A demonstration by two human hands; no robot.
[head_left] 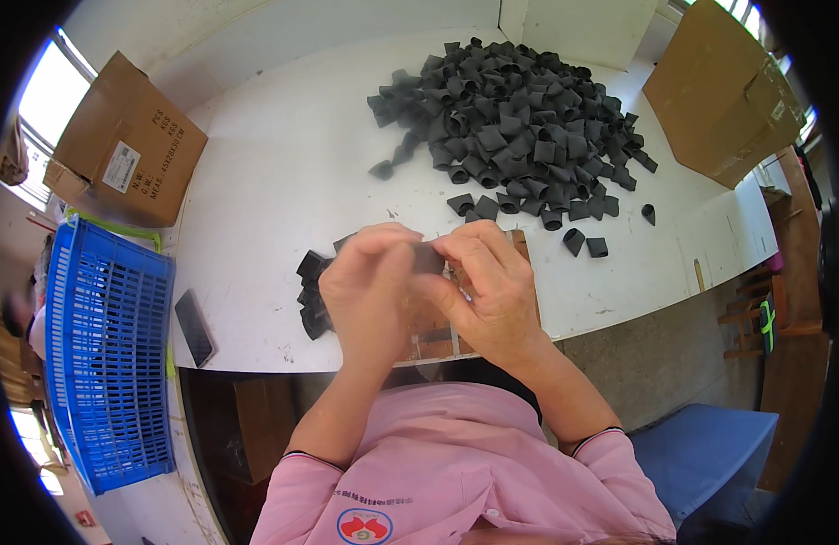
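Between my two hands, above the near edge of the white table, is a short dark grey fabric-like sleeve (428, 258). My right hand (492, 289) pinches its right side between thumb and fingers. Closed at its left side is my left hand (370, 277), somewhat smeared by motion, its fingertips partly hidden. Under the hands lies a brown wooden board (427, 320), mostly covered by them. A small cluster of similar dark sleeves (312, 295) sits just left of my left hand. Farther off rises a big heap of these sleeves (519, 127).
A blue plastic basket (111, 354) and a cardboard box (129, 145) stand at the left, with a phone (194, 327) beside the basket. Another cardboard box (724, 95) is at the far right. Loose sleeves (597, 247) lie near the heap. A blue stool (705, 454) stands below right.
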